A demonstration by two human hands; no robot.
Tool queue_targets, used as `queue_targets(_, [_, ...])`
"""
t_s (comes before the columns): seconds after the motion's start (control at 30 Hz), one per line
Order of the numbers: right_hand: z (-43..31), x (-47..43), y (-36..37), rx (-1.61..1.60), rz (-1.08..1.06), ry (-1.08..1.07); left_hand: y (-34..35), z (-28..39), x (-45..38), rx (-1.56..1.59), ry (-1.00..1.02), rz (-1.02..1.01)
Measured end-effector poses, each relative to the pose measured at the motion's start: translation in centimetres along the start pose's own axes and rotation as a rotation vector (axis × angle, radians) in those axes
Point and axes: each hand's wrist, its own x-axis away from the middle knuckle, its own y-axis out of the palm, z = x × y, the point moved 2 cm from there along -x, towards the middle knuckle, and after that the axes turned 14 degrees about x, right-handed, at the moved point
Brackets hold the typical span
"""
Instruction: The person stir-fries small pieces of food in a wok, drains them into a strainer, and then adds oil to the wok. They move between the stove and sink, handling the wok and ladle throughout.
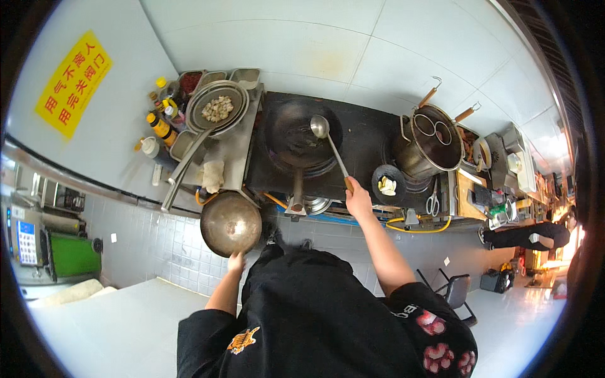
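My left hand (236,261) grips a metal wok or pan (230,224) at its near edge, off the front of the counter. Whether its inner or outer face shows, I cannot tell. In my right hand (359,201) is a steel ladle (320,126) by its wooden handle end. The ladle's bowl is above the right side of a dark wok (288,137) on the black stove top. That wok's handle points toward me. Right of my right hand, a small black bowl (381,173) holds pale sliced pieces (387,185).
At left, a strainer (194,113) with pale chunks rests over a bowl beside bottles (161,128), a cloth (213,176) and trays. A tall pot (427,141) with wooden-handled strainers stands right, near scissors (432,204) and a cutting board (469,193). A person (529,236) stands far right.
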Motion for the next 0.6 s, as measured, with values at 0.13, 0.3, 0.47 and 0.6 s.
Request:
queue_targets(0.13, [-1.1,-2.2,-1.2,-0.022,-0.102,0.030,-15.5,-9.8,6.9,0.038,-0.241,0.480])
queue_targets(0.3, [-4.8,-3.1,-4.1,-0.786,-0.689,0.371,-21.5,-21.6,13.9,0.242,-0.270,0.545])
queue_targets(0.47, [-6.2,-5.9,-0.2,-0.715,-0.439,0.257,-21.1,-26.1,13.0,-0.496,-0.007,0.311])
queue_targets(0.6, [-1.2,-5.8,1.7,0.090,-0.224,-0.089,-17.8,-21.0,9.8,0.397,-0.006,0.280])
